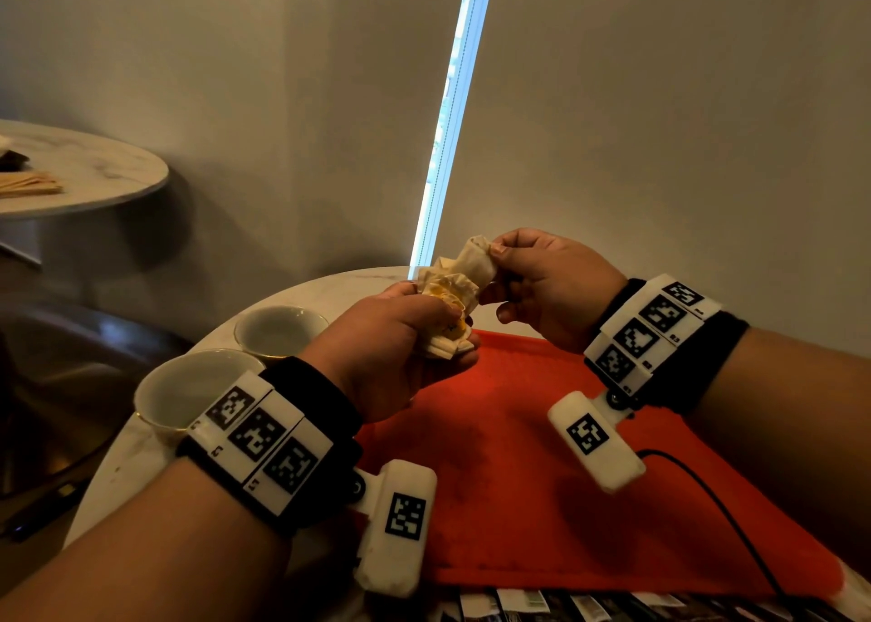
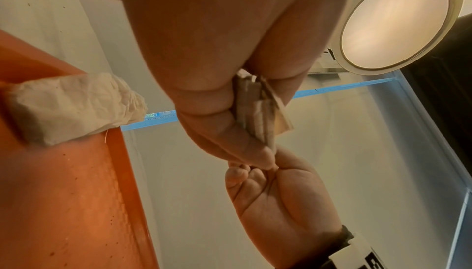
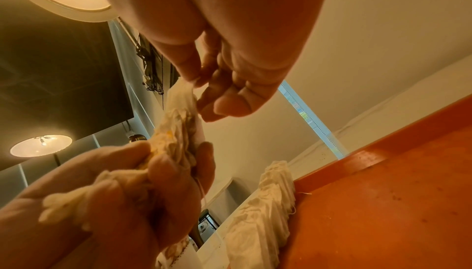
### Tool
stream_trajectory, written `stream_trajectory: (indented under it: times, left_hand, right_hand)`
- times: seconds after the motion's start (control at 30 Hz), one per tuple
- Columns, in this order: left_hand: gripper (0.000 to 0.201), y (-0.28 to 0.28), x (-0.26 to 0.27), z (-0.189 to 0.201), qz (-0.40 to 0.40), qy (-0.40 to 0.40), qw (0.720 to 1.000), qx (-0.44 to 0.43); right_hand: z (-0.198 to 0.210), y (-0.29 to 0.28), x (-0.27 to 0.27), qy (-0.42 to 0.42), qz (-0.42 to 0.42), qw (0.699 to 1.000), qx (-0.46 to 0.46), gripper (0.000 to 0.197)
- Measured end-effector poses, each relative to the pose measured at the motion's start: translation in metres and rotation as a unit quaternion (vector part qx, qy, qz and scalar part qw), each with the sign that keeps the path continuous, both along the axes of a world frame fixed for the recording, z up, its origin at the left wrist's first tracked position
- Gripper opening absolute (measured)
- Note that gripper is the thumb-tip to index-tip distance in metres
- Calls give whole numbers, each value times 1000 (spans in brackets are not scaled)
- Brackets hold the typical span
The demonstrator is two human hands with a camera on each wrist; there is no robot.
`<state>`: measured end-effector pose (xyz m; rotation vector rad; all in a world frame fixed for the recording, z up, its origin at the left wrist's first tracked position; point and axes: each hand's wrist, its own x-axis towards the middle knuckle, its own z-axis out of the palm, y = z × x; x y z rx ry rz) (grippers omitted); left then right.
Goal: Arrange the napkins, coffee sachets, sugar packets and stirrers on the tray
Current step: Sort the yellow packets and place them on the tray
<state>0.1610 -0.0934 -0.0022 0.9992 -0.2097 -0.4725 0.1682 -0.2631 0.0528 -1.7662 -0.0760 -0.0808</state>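
My left hand [image 1: 443,338] grips a crumpled bundle of white paper sachets [image 1: 447,301] above the far edge of the orange tray [image 1: 542,456]. My right hand [image 1: 499,263] pinches the top sachet [image 1: 478,256] of that bundle between thumb and forefinger. The right wrist view shows the pinched sachet [image 3: 181,99] stretching down to the left hand [image 3: 153,182]. In the left wrist view the bundle [image 2: 258,111] sits in the left hand's curled fingers [image 2: 230,132]. A row of several more sachets [image 3: 268,202] lies along the tray's rim [image 3: 357,162]; it also shows as a white stack [image 2: 71,105].
Two empty white cups [image 1: 278,329] [image 1: 188,390] stand on the marble table left of the tray. Several printed packets [image 1: 542,605] lie along the tray's near edge. A black cable [image 1: 707,494] runs across the tray's right side. Another round table [image 1: 85,169] stands at the far left.
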Motion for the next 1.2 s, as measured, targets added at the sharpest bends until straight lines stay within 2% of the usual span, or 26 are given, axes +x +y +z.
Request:
stream_trajectory:
  times: [0.17,0.27,0.37,0.67,0.8,0.87,0.97,1.07,1.2]
  left_hand:
    - [40,0,0,-1,7,-7,1000,-17]
    - [38,0,1,-1,13,-4,1000,-16]
    - [39,-1,1,-1,11,-2,1000,-17]
    - [36,-1,3,-2,35,1,999,-32]
    - [24,1,4,1,69,6,996,-57]
    - [22,3,4,3,91,-4,993,-78]
    - [30,5,7,4,128,-20,985,-116]
    - [34,6,9,6,160,-23,975,-154]
    - [27,7,10,8,173,-27,969,-176]
  right_hand:
    - [-3,1,-3,4,33,999,16,14]
    - [-5,-1,-4,7,53,998,35,23]
    - [-8,-2,-4,-11,25,1000,13,7]
    - [-4,-8,2,-42,-47,997,44,7]
    - [-2,-12,8,-32,-72,995,56,8]
    - [-4,-16,14,-22,-83,995,46,8]
    - [-12,-17,26,11,-101,995,8,10]
    - [-27,-11,38,78,-93,992,-29,9]
    - [-54,2,51,165,-67,975,-130,17]
